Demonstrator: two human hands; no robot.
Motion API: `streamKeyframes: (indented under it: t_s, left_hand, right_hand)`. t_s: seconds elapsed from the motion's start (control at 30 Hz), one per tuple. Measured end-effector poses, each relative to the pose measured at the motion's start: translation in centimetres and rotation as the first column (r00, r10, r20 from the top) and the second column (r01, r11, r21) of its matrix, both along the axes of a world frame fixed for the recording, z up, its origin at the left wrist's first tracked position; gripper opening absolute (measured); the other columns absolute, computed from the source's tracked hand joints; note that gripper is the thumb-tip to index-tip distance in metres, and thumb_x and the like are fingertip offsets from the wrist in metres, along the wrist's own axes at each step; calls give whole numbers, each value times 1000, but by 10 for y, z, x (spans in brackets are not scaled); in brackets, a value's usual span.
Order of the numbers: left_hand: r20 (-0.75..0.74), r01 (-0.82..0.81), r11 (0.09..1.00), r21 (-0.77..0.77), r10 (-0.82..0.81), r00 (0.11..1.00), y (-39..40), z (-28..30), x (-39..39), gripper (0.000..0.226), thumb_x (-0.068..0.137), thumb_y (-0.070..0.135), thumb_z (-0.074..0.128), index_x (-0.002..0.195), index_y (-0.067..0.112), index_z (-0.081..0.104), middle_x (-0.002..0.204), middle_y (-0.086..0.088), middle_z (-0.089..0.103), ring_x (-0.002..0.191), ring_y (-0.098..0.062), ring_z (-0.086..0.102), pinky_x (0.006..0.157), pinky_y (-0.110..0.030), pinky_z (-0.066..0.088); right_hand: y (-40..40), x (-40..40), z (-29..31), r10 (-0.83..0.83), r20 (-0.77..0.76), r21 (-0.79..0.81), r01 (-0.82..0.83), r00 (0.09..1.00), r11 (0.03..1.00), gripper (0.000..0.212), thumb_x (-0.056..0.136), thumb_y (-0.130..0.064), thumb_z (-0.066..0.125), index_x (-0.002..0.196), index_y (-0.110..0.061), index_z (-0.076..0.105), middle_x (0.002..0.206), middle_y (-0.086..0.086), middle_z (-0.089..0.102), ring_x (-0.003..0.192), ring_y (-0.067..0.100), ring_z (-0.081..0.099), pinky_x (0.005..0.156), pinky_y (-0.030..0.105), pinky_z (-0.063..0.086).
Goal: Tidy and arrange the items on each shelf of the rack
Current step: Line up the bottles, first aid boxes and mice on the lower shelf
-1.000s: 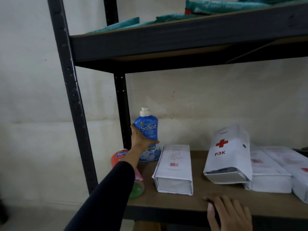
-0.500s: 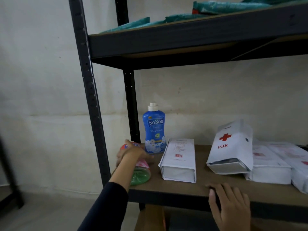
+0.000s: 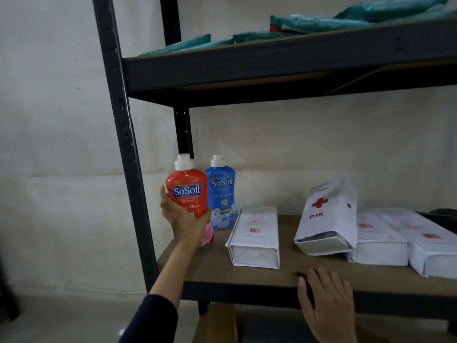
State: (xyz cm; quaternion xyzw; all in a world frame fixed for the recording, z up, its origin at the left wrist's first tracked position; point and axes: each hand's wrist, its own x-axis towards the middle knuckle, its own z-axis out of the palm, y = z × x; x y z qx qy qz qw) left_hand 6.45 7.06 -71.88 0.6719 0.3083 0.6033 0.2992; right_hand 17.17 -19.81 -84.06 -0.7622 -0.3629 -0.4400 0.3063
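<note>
Red bottle (image 3: pixel 187 194) raised from lying, now upright, cap up, left hand (image 3: pixel 184 219) gripping

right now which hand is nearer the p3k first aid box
Right. The right hand rests on the shelf edge just in front of the P3K first aid box; the left hand grips the red SoSoft bottle far left.

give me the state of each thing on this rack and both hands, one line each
red bottle: upright, capped, gripped by left hand
blue bottle: upright, capped, standing free
left hand: curled round red bottle
right hand: fingers flat on shelf edge
P3K box: tilted, leaning on white boxes
white box: lying flat, apart
teal bags: lying on upper shelf
</note>
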Motion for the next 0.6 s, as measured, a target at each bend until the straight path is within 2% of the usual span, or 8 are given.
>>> streamKeyframes:
  t_s: [0.17, 0.27, 0.43, 0.6]
  left_hand:
    - [-38, 29, 998, 48, -27, 999, 0, -21, -2, 116, 61, 22, 89, 147, 13, 13, 145, -10, 27, 130, -23, 28, 99, -48, 38]
    - [-85, 33, 999, 41, -30, 996, -2, -23, -4, 119, 59, 28, 89, 148, 19, 11, 146, -9, 27, 131, -24, 29, 99, -47, 37]
    - [-134, 31, 999, -34, -35, 990, -5, -36, -11, 115, 62, 38, 86, 148, 25, 11, 144, -9, 33, 130, -27, 36, 100, -58, 41]
    - [-218, -29, 998, -60, 15, 976, -21, -53, -22, 106, 70, 44, 79, 145, 23, 7, 145, -7, 21, 134, -27, 23, 105, -54, 34]
  right_hand:
    - [0, 0, 1, 12, -2, 3, -12, 1000, 1000, 60, 102, -45, 19, 87, -18, 71, 84, 1, 65, 71, 19, 57, 69, 25, 23]
    - [0, 0, -1, 22, -11, -1, -22, 1000, 1000, 55, 102, -45, 22, 89, -19, 69, 86, 0, 65, 73, 18, 57, 68, 28, 31]
    - [-3, -2, 0, 41, -39, -13, -41, 998, 999, 32, 94, -37, 38, 91, -23, 66, 87, -5, 62, 74, 16, 54, 67, 28, 30]
    - [-3, -8, 5, 79, -190, -6, -81, 979, 997, 22, 90, -40, 41, 95, -31, 60, 89, -12, 60, 79, 12, 55, 69, 30, 37]
